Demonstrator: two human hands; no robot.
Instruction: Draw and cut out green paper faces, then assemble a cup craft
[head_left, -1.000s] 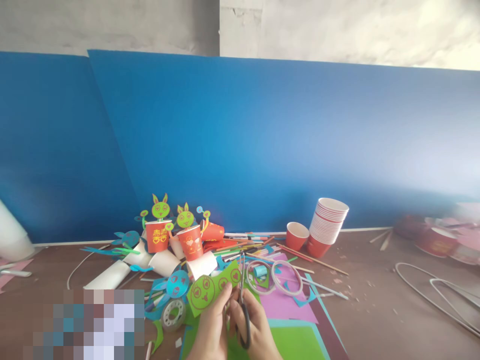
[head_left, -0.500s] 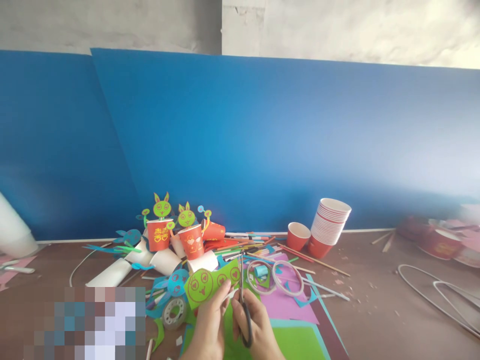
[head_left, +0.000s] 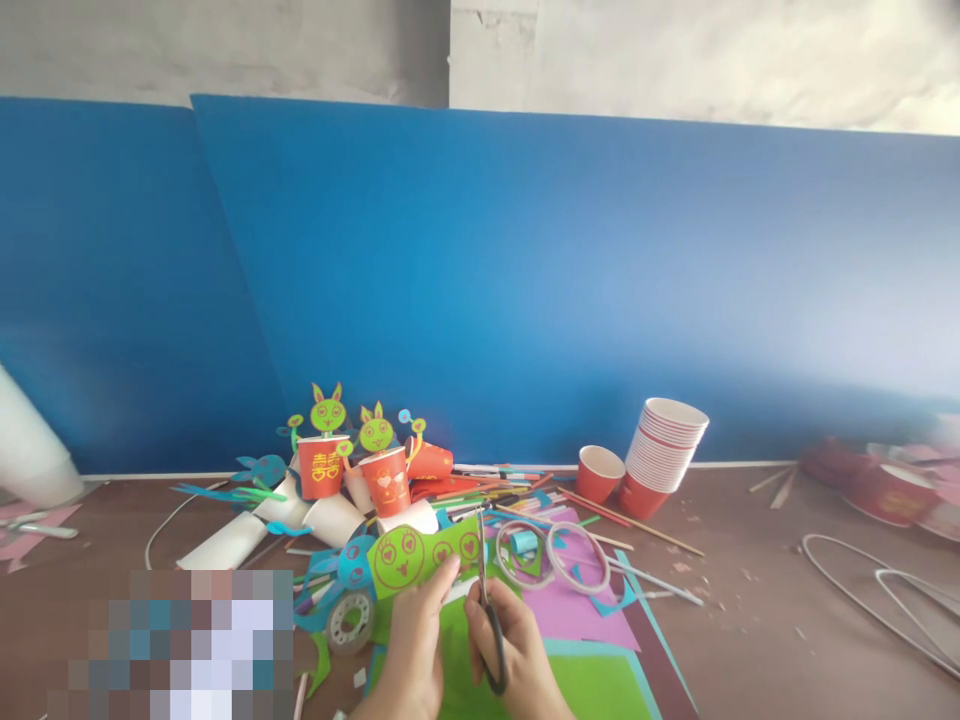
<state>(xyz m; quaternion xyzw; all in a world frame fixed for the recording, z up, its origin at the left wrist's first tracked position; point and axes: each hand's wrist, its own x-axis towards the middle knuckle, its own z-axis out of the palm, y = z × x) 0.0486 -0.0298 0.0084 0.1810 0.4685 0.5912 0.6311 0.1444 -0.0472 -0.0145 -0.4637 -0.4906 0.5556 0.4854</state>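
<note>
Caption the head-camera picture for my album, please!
Left hand holds a green paper strip with a drawn face; right hand holds black-handled metal scissors.

It's a craft workspace, and the bench (head_left: 750,620) gives it away at once! Paper cups everywhere: a tall, tilted stack (head_left: 664,450) near the blue partition (head_left: 480,280), and over to its left, green rabbit-faced cut-outs (head_left: 328,413) rising from red cups (head_left: 322,475). Look at these supplies: scissors (head_left: 484,585), a tape roll (head_left: 365,625), a jumble of thin sticks (head_left: 495,490), a purple sheet (head_left: 577,615), little scraps (head_left: 360,678) scattered about. And above the partition, a bare, patchy wall (head_left: 712,60), more rough workroom than polished office!
</note>
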